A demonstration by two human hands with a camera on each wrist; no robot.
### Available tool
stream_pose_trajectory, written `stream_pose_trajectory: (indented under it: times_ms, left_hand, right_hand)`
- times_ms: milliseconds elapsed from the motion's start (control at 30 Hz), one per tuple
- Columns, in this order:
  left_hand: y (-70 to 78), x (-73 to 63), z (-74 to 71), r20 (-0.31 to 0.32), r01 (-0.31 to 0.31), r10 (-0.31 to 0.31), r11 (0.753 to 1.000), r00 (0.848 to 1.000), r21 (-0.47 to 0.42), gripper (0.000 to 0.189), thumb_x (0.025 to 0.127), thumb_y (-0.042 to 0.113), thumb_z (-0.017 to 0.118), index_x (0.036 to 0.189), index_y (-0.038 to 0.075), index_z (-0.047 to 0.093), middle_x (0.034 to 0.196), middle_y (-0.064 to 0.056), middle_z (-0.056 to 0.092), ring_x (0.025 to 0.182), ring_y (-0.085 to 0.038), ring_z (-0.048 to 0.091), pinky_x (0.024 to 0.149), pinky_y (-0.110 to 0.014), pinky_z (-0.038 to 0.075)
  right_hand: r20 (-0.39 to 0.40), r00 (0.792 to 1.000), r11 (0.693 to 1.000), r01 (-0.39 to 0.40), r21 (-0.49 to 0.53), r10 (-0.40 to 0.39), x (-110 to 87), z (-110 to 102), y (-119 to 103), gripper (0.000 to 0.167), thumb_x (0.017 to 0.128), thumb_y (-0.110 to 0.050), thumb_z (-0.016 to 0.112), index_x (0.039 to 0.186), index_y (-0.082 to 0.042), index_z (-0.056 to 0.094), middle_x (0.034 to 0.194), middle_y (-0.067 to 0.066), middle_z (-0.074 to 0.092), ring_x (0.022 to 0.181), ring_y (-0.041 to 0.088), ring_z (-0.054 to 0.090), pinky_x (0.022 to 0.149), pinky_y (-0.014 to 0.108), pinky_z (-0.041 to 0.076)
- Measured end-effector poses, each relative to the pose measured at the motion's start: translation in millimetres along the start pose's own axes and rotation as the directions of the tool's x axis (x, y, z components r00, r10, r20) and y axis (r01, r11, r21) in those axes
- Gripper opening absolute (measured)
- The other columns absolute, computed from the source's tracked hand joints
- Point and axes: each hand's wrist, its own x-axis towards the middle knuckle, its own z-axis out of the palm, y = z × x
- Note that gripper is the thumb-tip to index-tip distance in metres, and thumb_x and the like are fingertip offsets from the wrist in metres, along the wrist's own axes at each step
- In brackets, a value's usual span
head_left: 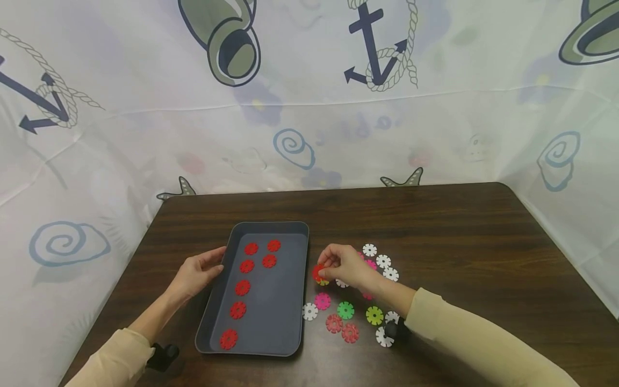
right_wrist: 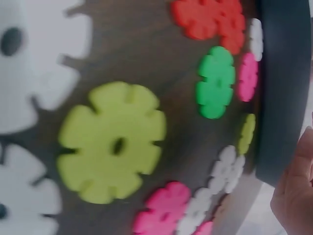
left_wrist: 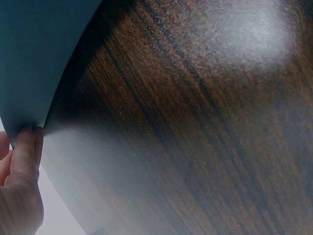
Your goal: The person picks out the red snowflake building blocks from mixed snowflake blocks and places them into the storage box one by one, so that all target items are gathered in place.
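I have the right hand (head_left: 345,266) pinching a red notched disc (head_left: 317,273), the left hand (head_left: 197,274) gripping the gray tray (head_left: 278,312) between them. I judge this a pick-up; next calls for lifting clear, toward the left hand.

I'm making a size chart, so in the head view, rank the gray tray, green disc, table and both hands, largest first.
1. Table
2. Gray tray
3. Left hand and right hand, too alike to rank
4. Green disc
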Motion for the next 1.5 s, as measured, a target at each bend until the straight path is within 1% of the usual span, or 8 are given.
stream_pose_trajectory:
  times_ms: [167, 333, 400, 567, 967, 1200, 1433, 1500]
  left_hand:
    - [-0.7, 0.3, -0.2, -0.001, -0.004, 0.004, 1.0, 1.0, 0.006, 0.05, 0.094, 0.005, 0.054, 0.14, -0.005, 0.038, 0.136, -0.029, 0.046, 0.12, -0.04, 0.051, 0.088, -0.034, 0.052]
    - [-0.8, -0.1, 0.2, -0.001, -0.008, 0.008, 1.0, 1.0, -0.005, 0.05, 0.094, 0.005, 0.054, 0.14, -0.006, 0.038, 0.136, -0.029, 0.046, 0.12, -0.04, 0.05, 0.087, -0.033, 0.052]
    - [-0.5, -0.2, 0.4, 0.002, -0.004, 0.004, 1.0, 1.0, -0.011, 0.05, 0.094, 0.005, 0.054, 0.14, -0.006, 0.037, 0.136, -0.029, 0.046, 0.12, -0.04, 0.05, 0.087, -0.033, 0.052]
    - [0.0, -0.4, 0.7, 0.007, 0.002, -0.002, 1.0, 1.0, -0.029, 0.05, 0.094, 0.005, 0.054, 0.14, -0.006, 0.037, 0.136, -0.029, 0.046, 0.12, -0.04, 0.051, 0.087, -0.032, 0.053]
    - [-1.8, -0.2, -0.3, 0.003, -0.003, 0.003, 0.999, 1.0, -0.035, 0.05, 0.094, 0.004, 0.054, 0.14, -0.006, 0.037, 0.137, -0.029, 0.045, 0.121, -0.04, 0.05, 0.087, -0.031, 0.053]
    - [-1.8, 0.2, -0.6, -0.008, -0.01, 0.009, 1.0, 1.0, -0.02, 0.05, 0.093, 0.003, 0.054, 0.139, -0.006, 0.038, 0.137, -0.029, 0.045, 0.122, -0.04, 0.049, 0.087, -0.03, 0.052]
    - [-0.7, -0.6, -0.8, -0.005, -0.01, 0.01, 1.0, 1.0, -0.01, 0.05, 0.094, 0.004, 0.054, 0.14, -0.006, 0.038, 0.137, -0.029, 0.045, 0.122, -0.041, 0.048, 0.089, -0.033, 0.052]
    - [-0.6, -0.7, -0.9, -0.003, -0.009, 0.009, 1.0, 1.0, -0.011, 0.05, 0.094, 0.004, 0.054, 0.14, -0.006, 0.038, 0.137, -0.029, 0.045, 0.122, -0.041, 0.048, 0.089, -0.034, 0.052]
  right_hand:
    - [-0.007, 1.0, 1.0, -0.012, 0.004, 0.012, 9.2, 4, -11, 0.015, 0.081, 0.002, 0.07, 0.093, 0.002, 0.061, 0.082, 0.009, 0.061, 0.07, 0.012, 0.055, 0.063, 0.024, 0.051]
    - [0.005, 1.0, 0.999, 0.024, 0.027, -0.024, 19.8, 15, -24, 0.015, 0.08, 0.004, 0.069, 0.093, 0.003, 0.061, 0.082, 0.011, 0.061, 0.069, 0.011, 0.057, 0.066, 0.028, 0.055]
    - [0.009, 0.999, 0.999, 0.038, 0.033, -0.039, 24.4, 20, -28, 0.016, 0.08, 0.005, 0.069, 0.093, 0.003, 0.061, 0.082, 0.011, 0.061, 0.069, 0.011, 0.057, 0.067, 0.026, 0.055]
    - [0.0, 0.998, 0.998, 0.059, -0.001, -0.059, 37.1, 33, -34, 0.015, 0.079, 0.004, 0.07, 0.091, 0.001, 0.062, 0.081, 0.01, 0.063, 0.068, 0.009, 0.057, 0.064, 0.021, 0.053]
    - [-0.015, 0.998, 0.993, 0.062, -0.103, -0.064, 62.9, 68, -33, 0.016, 0.075, 0.005, 0.074, 0.088, 0.002, 0.064, 0.077, 0.008, 0.064, 0.064, 0.005, 0.054, 0.056, 0.015, 0.046]
    - [-0.014, 1.0, 0.984, 0.012, -0.18, -0.015, 72.2, 83, -29, 0.015, 0.073, 0.006, 0.075, 0.083, -0.001, 0.066, 0.068, 0.003, 0.063, 0.058, 0.002, 0.052, 0.051, 0.013, 0.042]
    - [-0.015, 1.0, 0.963, -0.009, -0.269, 0.005, 77.3, 93, -24, 0.014, 0.073, 0.004, 0.076, 0.081, -0.003, 0.066, 0.065, 0.001, 0.061, 0.057, 0.003, 0.049, 0.051, 0.014, 0.04]
    - [-0.007, 1.0, 0.962, -0.016, -0.274, 0.015, 78.0, 96, -24, 0.014, 0.074, 0.003, 0.075, 0.082, -0.003, 0.066, 0.065, 0.002, 0.062, 0.056, 0.004, 0.049, 0.051, 0.014, 0.04]
